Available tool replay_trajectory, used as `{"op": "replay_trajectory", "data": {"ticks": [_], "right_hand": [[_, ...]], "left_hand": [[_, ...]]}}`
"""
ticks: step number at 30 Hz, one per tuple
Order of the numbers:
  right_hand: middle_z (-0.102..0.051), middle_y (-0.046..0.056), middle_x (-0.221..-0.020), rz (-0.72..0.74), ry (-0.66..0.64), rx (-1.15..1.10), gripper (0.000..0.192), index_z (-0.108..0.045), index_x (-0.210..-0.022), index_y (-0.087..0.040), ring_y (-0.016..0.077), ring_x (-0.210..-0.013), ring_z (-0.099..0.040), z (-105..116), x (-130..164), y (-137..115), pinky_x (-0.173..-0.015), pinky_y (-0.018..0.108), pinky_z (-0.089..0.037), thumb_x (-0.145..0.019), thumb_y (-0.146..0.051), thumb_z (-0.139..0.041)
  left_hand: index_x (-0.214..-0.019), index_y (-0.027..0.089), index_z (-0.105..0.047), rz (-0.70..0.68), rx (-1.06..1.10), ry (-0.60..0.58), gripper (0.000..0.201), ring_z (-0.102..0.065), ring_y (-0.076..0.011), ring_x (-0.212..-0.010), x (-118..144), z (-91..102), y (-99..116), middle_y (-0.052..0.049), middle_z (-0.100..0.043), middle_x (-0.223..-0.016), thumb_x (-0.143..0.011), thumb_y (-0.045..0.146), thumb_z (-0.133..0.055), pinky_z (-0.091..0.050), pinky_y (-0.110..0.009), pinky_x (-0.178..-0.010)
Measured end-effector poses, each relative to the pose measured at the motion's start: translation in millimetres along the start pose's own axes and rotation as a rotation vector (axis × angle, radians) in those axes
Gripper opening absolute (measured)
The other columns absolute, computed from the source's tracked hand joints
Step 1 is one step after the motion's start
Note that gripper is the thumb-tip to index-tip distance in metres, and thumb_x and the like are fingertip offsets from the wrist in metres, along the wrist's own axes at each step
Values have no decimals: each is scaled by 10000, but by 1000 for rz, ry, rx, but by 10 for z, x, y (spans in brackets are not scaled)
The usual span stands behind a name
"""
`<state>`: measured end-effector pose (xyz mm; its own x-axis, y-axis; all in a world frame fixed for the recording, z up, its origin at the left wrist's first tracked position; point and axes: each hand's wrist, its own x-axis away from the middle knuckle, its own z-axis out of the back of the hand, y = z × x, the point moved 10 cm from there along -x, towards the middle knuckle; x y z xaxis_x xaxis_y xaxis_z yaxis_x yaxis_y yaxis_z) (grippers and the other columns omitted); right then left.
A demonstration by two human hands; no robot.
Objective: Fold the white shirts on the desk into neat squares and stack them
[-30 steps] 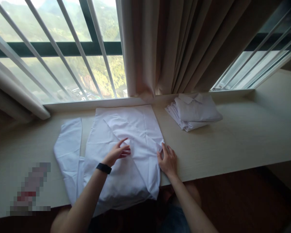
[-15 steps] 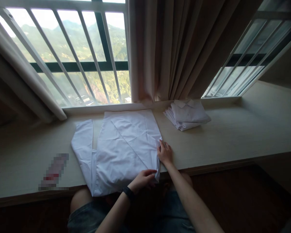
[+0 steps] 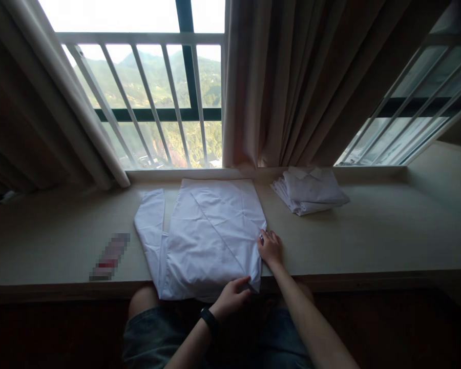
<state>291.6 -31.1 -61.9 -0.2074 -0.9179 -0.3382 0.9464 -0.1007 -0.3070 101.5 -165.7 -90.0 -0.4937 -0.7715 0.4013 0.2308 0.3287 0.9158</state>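
A white shirt lies spread on the light wooden ledge, with a sleeve on its left and a diagonal crease across its body. At the shirt's lower right corner is my left hand, its thumb on top of the cloth and its other fingers partly hidden under the edge. My right hand grips the shirt's right edge with curled fingers, a little farther up. The shirt's near end hangs slightly over the front of the ledge, above my knees.
A stack of folded white shirts sits on the ledge at the back right. A blurred-out flat object lies to the left. Behind are curtains and a barred window.
The view has shifted, so everything sits farther right in it. Both hands stay at the shirt's right side, and the shirt looks nearly the same.
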Motion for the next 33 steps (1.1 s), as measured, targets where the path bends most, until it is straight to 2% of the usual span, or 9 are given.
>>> {"op": "replay_trajectory", "data": {"ticks": [4,7,11,16,19,22,26,29,33], "right_hand": [[-665,124,-1279,0,-7,22,504,-607,-1370,-148,306,-1319,-454,-33,3,23,-1116,467,-285,-957,-349,-400],[-659,128,-1282,2,-4,11,523,-580,-1402,-156,309,-1315,-457,-41,4,36,-1109,467,-300,-952,-357,-404],[-640,136,-1300,-3,19,-18,555,-542,-1437,-167,304,-1284,-481,-47,2,66,-1104,463,-315,-945,-386,-411],[-552,144,-1418,7,72,-77,592,-536,-1428,-127,290,-1316,-452,2,-15,91,-1128,440,-327,-933,-431,-418],[-502,151,-1469,34,141,-90,575,-546,-1414,-116,292,-1373,-401,167,14,11,-1148,464,-321,-940,-414,-416],[-481,122,-1499,185,117,-55,519,-565,-1408,-156,289,-1438,-332,293,150,-338,-1171,490,-301,-960,-374,-420],[-368,91,-1585,382,-67,46,510,-525,-1455,-232,324,-1501,-224,214,515,-892,-1191,544,-239,-973,-382,-456],[-333,118,-1599,371,-186,110,535,-485,-1485,-229,340,-1500,-231,52,730,-1000,-1180,561,-245,-988,-423,-453],[-302,104,-1613,372,-240,143,557,-416,-1526,-245,324,-1499,-248,-115,832,-936,-1185,562,-233,-1011,-456,-399]], "left_hand": [[-1459,156,-507,-3,5,-43,712,-673,-179,-746,70,-101,-22,-89,-734,-967,-790,332,-677,-517,-287,-673],[-1251,152,-689,-78,-72,126,479,-688,-207,-779,177,135,86,-100,-749,-951,-795,288,-638,-540,-323,-727],[-977,221,-753,-195,-202,539,258,-705,-225,-847,604,1004,288,-83,-758,-968,-825,286,-556,-550,-346,-813],[-1039,281,-717,-138,-527,1029,299,-673,-268,-1026,1419,2229,301,-62,-728,-1095,-843,346,-502,-512,-401,-954],[-1143,238,-679,-117,-740,1222,374,-566,-305,-1230,1772,2621,259,-113,-633,-1263,-826,358,-521,-407,-439,-1109],[-1271,182,-603,-30,-782,1231,517,-495,-332,-1308,1831,2779,64,-166,-540,-1352,-823,436,-557,-387,-467,-1125],[-1371,186,-504,-11,-688,1173,622,-493,-305,-1322,1716,2776,-116,-155,-500,-1384,-835,497,-560,-423,-422,-1104],[-1404,179,-471,-7,-683,1190,648,-484,-309,-1329,1651,2770,-115,-160,-489,-1383,-818,429,-586,-411,-414,-1115],[-1391,123,-490,54,-737,1192,630,-486,-317,-1318,1583,2822,-110,-193,-497,-1351,-804,331,-586,-385,-406,-1128]]}}
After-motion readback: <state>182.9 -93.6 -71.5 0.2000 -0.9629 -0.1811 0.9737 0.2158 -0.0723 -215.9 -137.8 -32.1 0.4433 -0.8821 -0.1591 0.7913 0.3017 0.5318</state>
